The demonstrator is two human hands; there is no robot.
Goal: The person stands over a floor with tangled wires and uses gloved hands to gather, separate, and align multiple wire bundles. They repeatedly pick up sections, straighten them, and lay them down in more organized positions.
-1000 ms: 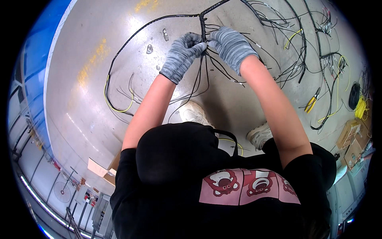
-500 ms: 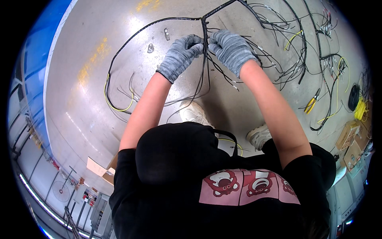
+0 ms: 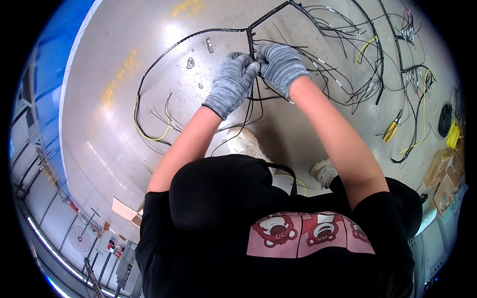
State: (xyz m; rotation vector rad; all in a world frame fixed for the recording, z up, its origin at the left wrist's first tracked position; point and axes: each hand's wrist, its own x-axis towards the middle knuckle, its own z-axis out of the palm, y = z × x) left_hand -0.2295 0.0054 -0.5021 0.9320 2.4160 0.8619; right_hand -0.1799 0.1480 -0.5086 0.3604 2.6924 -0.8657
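Observation:
Both hands wear grey knit gloves and meet at a junction of a black wire harness [image 3: 251,37] spread over a grey floor [image 3: 124,59]. My left hand [image 3: 231,82] grips the bundle just below the junction. My right hand [image 3: 280,64] closes on the same bundle beside it, the two gloves touching. Loose black strands [image 3: 248,111] hang down between my forearms. A long black branch [image 3: 164,54] curves off to the left and ends near yellow wires [image 3: 149,134].
More black, yellow and white-tipped wires [image 3: 377,64] lie tangled at the right. Yellow-handled pliers [image 3: 391,130] rest on the floor there, with cardboard boxes [image 3: 442,174] and a black tape roll [image 3: 443,119] at the far right. Small metal bits [image 3: 190,63] lie near the harness.
Both hands have slid slightly along the bundle toward the junction and stay closed on it. The view has shifted a little.

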